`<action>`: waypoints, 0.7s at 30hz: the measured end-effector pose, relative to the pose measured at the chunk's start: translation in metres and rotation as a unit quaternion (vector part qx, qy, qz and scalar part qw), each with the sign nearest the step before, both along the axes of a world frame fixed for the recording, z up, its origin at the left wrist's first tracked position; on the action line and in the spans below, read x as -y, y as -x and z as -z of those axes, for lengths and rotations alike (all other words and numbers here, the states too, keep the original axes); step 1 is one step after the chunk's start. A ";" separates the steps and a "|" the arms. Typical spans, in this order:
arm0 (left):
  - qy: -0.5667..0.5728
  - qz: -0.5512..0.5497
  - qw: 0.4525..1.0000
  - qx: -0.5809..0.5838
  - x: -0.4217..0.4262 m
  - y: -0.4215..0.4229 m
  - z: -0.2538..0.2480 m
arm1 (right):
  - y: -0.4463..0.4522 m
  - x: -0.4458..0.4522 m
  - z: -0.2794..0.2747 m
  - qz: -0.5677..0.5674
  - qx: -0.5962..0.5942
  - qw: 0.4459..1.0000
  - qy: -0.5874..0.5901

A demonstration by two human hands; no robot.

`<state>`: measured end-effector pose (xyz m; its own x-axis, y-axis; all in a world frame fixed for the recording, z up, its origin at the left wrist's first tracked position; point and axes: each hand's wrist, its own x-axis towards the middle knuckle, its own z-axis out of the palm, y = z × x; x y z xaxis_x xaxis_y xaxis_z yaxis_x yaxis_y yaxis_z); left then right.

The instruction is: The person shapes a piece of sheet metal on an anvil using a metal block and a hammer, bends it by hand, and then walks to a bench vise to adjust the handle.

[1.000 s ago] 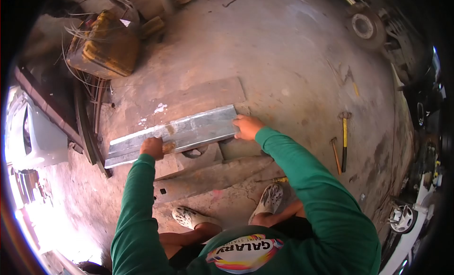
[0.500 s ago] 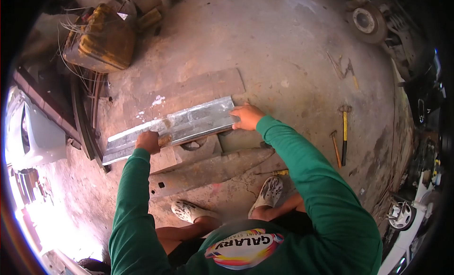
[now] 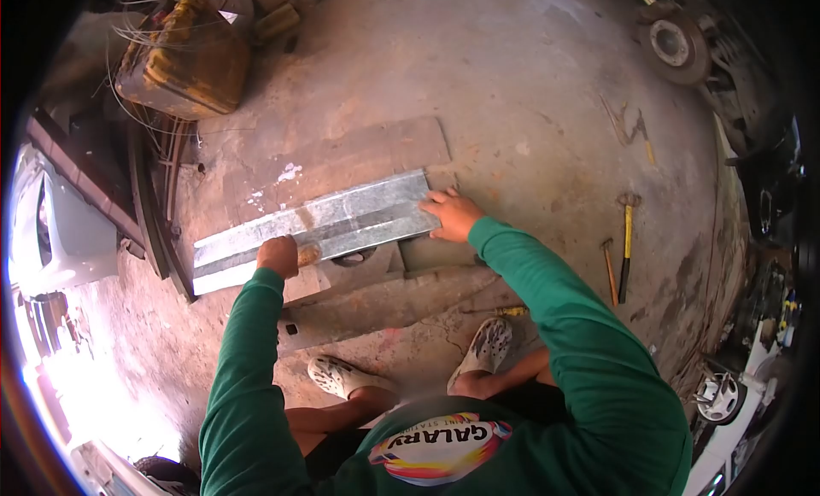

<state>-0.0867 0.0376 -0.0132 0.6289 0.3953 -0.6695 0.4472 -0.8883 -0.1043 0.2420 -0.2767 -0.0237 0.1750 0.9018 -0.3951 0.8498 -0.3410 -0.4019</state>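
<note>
One long metal sheet (image 3: 363, 216) lies lengthwise between my two hands, raised ridges already running along it and a brown stain across it. Whether any shaping or fitting of it is left, I can't tell. My left hand (image 3: 278, 256) is clenched on its near edge; my right hand (image 3: 453, 215) grasps its right end, fingers spread. Just beyond my grip is one flat brown panel (image 3: 367, 150); nearer me, one plate with a round hole (image 3: 384, 264) and one long weathered strip (image 3: 397, 300). By the strip's right end is one yellow-handled tool (image 3: 511, 311). Well to the right of my right hand are two hammers (image 3: 628, 240), side by side. Far beyond my left hand is one yellow container (image 3: 192, 69).
</note>
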 end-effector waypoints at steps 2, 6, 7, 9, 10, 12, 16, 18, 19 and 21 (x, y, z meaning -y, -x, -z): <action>0.022 -0.007 1.000 0.002 0.005 -0.007 -0.011 | 0.002 0.004 0.009 -0.002 -0.007 1.000 -0.024; 0.041 0.066 0.975 0.210 0.027 -0.010 0.006 | 0.001 0.007 0.012 0.006 -0.026 0.999 -0.033; 0.042 0.066 0.975 0.209 0.026 -0.015 0.011 | 0.000 0.007 0.014 0.006 -0.027 0.999 -0.032; 0.064 0.062 0.993 0.078 0.019 -0.026 0.019 | -0.002 0.006 0.015 -0.001 -0.028 0.999 -0.041; 0.064 0.062 0.993 0.077 0.018 -0.028 0.019 | -0.001 0.006 0.012 0.000 -0.029 0.999 -0.041; 0.083 0.032 0.996 0.029 0.016 -0.035 0.016 | -0.005 0.006 0.013 0.031 -0.043 0.999 0.005; 0.110 0.005 0.994 0.021 0.031 -0.053 0.013 | -0.014 0.024 0.021 0.094 0.087 0.990 -0.060; 0.100 0.051 0.993 0.046 0.044 -0.060 0.016 | -0.017 0.035 0.019 0.055 0.068 0.996 -0.025; 0.101 0.056 0.991 0.070 0.054 -0.066 0.014 | -0.019 0.036 0.025 0.061 0.067 0.996 -0.024; 0.116 0.042 0.989 0.077 0.061 -0.079 0.012 | -0.024 0.031 0.033 0.033 0.059 0.996 -0.064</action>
<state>-0.0077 -0.0230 -0.0251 0.7550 0.1848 -0.6292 0.3663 -0.9147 0.1709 0.2657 -0.3074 -0.0569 0.2739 0.9283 -0.2514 0.8715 -0.3501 -0.3434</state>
